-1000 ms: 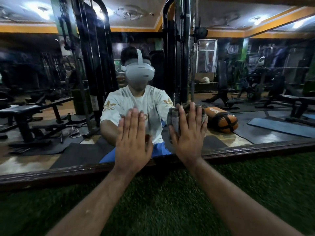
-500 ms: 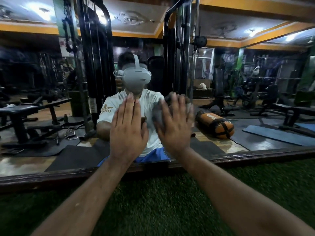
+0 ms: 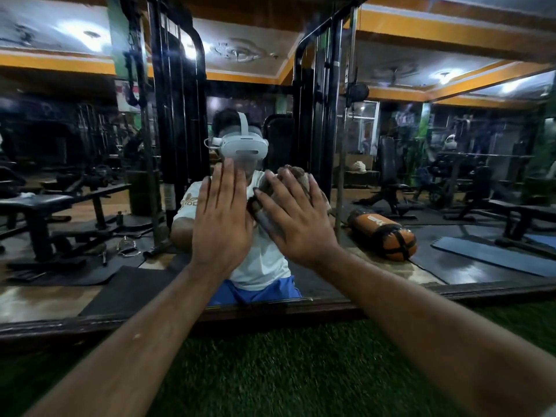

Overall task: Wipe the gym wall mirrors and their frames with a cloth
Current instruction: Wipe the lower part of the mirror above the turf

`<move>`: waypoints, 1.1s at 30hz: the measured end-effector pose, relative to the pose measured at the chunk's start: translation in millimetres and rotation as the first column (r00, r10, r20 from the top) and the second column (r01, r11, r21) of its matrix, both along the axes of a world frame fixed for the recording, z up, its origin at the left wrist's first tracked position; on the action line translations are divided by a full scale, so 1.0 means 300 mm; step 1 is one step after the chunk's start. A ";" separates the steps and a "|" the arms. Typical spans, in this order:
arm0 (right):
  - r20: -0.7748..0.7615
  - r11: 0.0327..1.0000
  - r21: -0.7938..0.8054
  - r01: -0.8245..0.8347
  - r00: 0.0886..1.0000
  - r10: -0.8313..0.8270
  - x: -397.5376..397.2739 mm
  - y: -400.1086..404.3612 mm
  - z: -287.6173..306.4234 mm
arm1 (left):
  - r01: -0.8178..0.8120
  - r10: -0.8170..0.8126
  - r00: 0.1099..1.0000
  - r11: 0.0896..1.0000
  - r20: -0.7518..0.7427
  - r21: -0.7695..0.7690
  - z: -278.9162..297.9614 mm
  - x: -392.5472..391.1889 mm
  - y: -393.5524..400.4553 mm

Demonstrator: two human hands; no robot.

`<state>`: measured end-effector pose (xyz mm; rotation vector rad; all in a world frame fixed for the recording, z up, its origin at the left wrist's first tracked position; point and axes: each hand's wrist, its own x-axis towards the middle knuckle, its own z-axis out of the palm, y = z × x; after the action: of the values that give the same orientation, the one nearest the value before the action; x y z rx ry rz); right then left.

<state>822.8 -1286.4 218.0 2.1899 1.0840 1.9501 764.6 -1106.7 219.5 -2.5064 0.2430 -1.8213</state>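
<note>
The mirror glass lies bare at nine and at three o'clock of the two flat hands, so either could slide sideways there. At six o'clock the dark wooden frame rail blocks the way down. The left hand and right hand nearly touch (the cloth bunched between right palm and glass).
</note>
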 end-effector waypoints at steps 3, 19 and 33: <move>0.052 0.991 -0.130 0.028 0.998 -0.021 0.007 -0.057 0.061 | 0.004 -0.004 1.000 0.999 -0.004 0.032 -0.004 0.004 0.012; -0.019 0.929 0.370 -0.006 1.000 0.014 0.001 0.115 0.278 | 0.081 -0.080 0.996 0.996 0.050 -0.032 -0.033 -0.034 0.101; -0.123 0.907 0.421 -0.022 0.989 0.081 -0.040 0.053 -0.129 | 0.087 -0.092 0.993 0.994 -0.074 -0.058 -0.295 -0.042 0.007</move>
<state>810.7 -1270.6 179.3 2.5627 0.7960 2.2624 751.9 -1104.6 131.0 -2.6477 0.3169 -1.7884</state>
